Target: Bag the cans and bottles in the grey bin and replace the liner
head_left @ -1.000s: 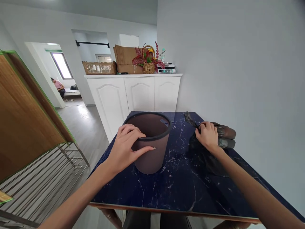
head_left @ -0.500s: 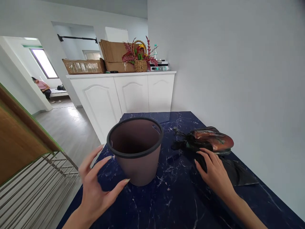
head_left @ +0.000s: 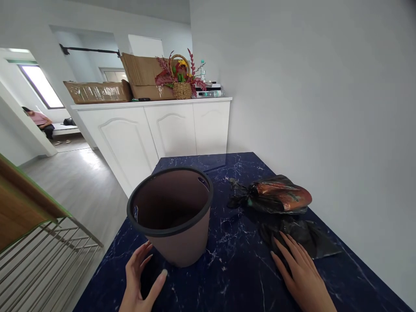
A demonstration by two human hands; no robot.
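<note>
Brown plastic bin and black bags on a dark blue marbled table, your two hands low beside them.

Your left hand (head_left: 140, 279) lies open with fingers spread, holding nothing, at the foot of the brown bin (head_left: 173, 216), which stands upright just ahead and to the right of it; whether the fingertips touch the bin wall cannot be told. Your right hand (head_left: 300, 275) rests flat, fingers apart, its fingertips on the edge of a loose black bag (head_left: 300, 236) just ahead of it. Beyond that bag lies a black bundle with a reddish-brown patch (head_left: 276, 197). The table (head_left: 234, 268) bears all of these. Far ahead of your left hand stands a white cabinet (head_left: 152, 130).
</note>
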